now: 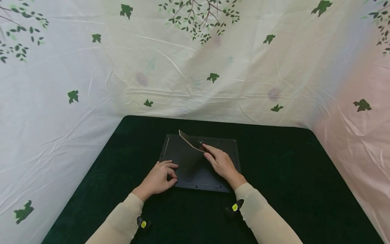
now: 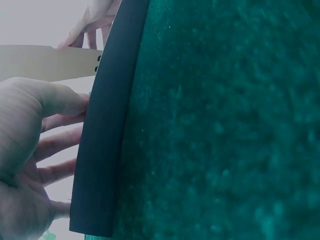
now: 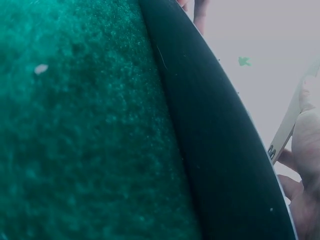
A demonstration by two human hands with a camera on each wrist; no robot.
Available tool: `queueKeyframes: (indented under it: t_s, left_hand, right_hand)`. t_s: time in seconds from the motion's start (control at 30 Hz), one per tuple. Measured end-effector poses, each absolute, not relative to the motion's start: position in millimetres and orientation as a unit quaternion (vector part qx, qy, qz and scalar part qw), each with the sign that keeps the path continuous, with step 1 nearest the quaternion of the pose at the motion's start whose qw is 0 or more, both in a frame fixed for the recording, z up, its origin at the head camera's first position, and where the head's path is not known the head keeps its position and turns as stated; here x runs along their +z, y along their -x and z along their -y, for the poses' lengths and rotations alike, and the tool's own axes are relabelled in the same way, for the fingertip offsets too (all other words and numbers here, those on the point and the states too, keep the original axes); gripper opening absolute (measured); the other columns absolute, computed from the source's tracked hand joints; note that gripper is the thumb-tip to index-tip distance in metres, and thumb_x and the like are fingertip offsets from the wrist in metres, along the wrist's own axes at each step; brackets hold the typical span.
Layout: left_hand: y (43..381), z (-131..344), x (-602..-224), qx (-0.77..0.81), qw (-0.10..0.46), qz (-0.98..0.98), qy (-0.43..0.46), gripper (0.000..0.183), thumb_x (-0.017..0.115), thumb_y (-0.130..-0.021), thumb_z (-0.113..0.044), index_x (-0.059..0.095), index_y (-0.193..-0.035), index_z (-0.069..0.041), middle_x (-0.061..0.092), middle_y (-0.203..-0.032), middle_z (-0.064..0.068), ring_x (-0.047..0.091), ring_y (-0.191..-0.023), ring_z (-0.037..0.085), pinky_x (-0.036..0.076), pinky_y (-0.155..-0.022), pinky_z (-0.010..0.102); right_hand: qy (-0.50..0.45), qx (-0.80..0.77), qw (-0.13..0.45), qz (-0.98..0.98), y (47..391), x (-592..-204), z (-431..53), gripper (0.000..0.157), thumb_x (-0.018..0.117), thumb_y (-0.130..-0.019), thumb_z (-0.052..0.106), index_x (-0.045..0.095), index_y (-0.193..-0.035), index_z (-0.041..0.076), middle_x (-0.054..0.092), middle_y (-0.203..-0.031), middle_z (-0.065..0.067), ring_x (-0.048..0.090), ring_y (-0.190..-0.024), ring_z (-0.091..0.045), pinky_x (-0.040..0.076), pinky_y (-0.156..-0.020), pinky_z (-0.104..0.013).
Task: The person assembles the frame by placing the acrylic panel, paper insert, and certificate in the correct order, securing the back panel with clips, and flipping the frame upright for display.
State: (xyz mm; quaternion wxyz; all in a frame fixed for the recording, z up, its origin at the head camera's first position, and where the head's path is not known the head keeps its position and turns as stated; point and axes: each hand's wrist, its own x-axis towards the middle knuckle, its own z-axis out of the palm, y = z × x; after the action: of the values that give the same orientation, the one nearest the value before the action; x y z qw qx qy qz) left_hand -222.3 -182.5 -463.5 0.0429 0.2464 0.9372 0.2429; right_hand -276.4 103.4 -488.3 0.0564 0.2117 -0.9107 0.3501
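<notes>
A dark picture frame [image 1: 189, 169] lies back side up, small tabs along its border. From its back a thin stand flap [image 1: 190, 142] with a pale edge rises at a slant. My right hand [image 1: 223, 164] pinches the flap's lower right part between thumb and fingers. My left hand [image 1: 161, 178] rests at the frame's front left corner, fingers spread over the edge. In the left wrist view, the left thumb [image 2: 65, 100] reaches the rim beside the frame's dark side [image 2: 102, 130]. The right wrist view shows the flap [image 3: 287, 125] beside the right hand [image 3: 305, 150], partly cut off.
A dark green cloth-covered table [image 1: 289, 176] carries the frame. White fabric walls [image 1: 182, 67] with leaf prints stand behind and at both sides. A small metal catch [image 1: 200, 140] sits near the frame's far edge.
</notes>
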Motion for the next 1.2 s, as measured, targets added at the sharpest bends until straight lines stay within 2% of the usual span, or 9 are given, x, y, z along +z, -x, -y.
queueKeyframes:
  t_s: [0.53, 0.67, 0.73, 0.83, 0.93, 1.07, 1.2]
  left_hand:
    - [223, 182, -464, 0.252, 0.053, -0.938, -0.23, 0.014, 0.077, -0.082, -0.023, 0.073, -0.073, -0.033, 0.063, -0.126, 0.0, 0.044, -0.132, 0.027, 0.02, -0.106, 0.067]
    - [223, 188, -466, 0.259, 0.05, -0.933, -0.245, 0.007, 0.076, -0.084, -0.025, 0.074, -0.08, -0.03, 0.061, -0.129, 0.0, 0.042, -0.133, 0.027, 0.019, -0.107, 0.066]
    - [222, 193, -468, 0.271, 0.041, -0.93, -0.247, 0.005, 0.075, -0.085, -0.026, 0.075, -0.09, -0.026, 0.058, -0.131, 0.001, 0.041, -0.134, 0.027, 0.023, -0.108, 0.063]
    - [222, 205, -470, 0.29, 0.011, -0.928, -0.232, 0.021, 0.073, -0.086, -0.025, 0.072, -0.106, -0.019, 0.056, -0.132, 0.003, 0.046, -0.129, 0.027, 0.035, -0.105, 0.055]
    - [224, 221, -467, 0.292, -0.026, -0.933, -0.209, 0.026, 0.072, -0.087, -0.021, 0.069, -0.112, -0.014, 0.058, -0.125, 0.005, 0.054, -0.118, 0.026, 0.046, -0.096, 0.049]
    - [234, 244, -460, 0.248, -0.029, -0.943, -0.218, 0.021, 0.07, -0.089, -0.016, 0.071, -0.11, -0.012, 0.063, -0.118, 0.006, 0.058, -0.111, 0.026, 0.048, -0.092, 0.049]
    - [246, 257, -459, 0.201, 0.006, -0.945, -0.258, 0.023, 0.067, -0.091, -0.016, 0.071, -0.114, -0.014, 0.061, -0.127, 0.006, 0.054, -0.12, 0.026, 0.044, -0.098, 0.05]
  right_hand:
    - [-0.206, 0.348, 0.055, 0.913, 278, -491, -104, 0.051, 0.036, -0.099, 0.054, 0.045, -0.144, 0.031, 0.048, -0.144, -0.002, 0.045, -0.131, -0.021, 0.038, -0.105, -0.048]
    - [-0.202, 0.35, 0.063, 0.913, 279, -493, -103, 0.051, 0.038, -0.1, 0.053, 0.046, -0.144, 0.029, 0.049, -0.143, -0.001, 0.046, -0.13, -0.021, 0.039, -0.104, -0.048]
    - [-0.2, 0.351, 0.065, 0.912, 280, -494, -103, 0.05, 0.038, -0.1, 0.053, 0.047, -0.143, 0.03, 0.05, -0.143, -0.001, 0.047, -0.13, -0.02, 0.039, -0.104, -0.048]
    - [-0.198, 0.352, 0.066, 0.912, 279, -493, -102, 0.049, 0.038, -0.099, 0.052, 0.046, -0.143, 0.031, 0.05, -0.142, 0.001, 0.047, -0.129, -0.02, 0.04, -0.103, -0.047]
    - [-0.195, 0.355, 0.069, 0.912, 277, -494, -100, 0.049, 0.039, -0.099, 0.052, 0.047, -0.143, 0.031, 0.05, -0.142, 0.001, 0.048, -0.129, -0.02, 0.04, -0.103, -0.047]
    - [-0.19, 0.354, 0.069, 0.913, 276, -494, -100, 0.05, 0.038, -0.099, 0.053, 0.047, -0.143, 0.03, 0.05, -0.142, 0.002, 0.047, -0.129, -0.02, 0.04, -0.103, -0.047]
    - [-0.183, 0.352, 0.06, 0.916, 274, -494, -99, 0.053, 0.036, -0.099, 0.056, 0.046, -0.143, 0.03, 0.049, -0.143, 0.0, 0.046, -0.13, -0.02, 0.039, -0.104, -0.047]
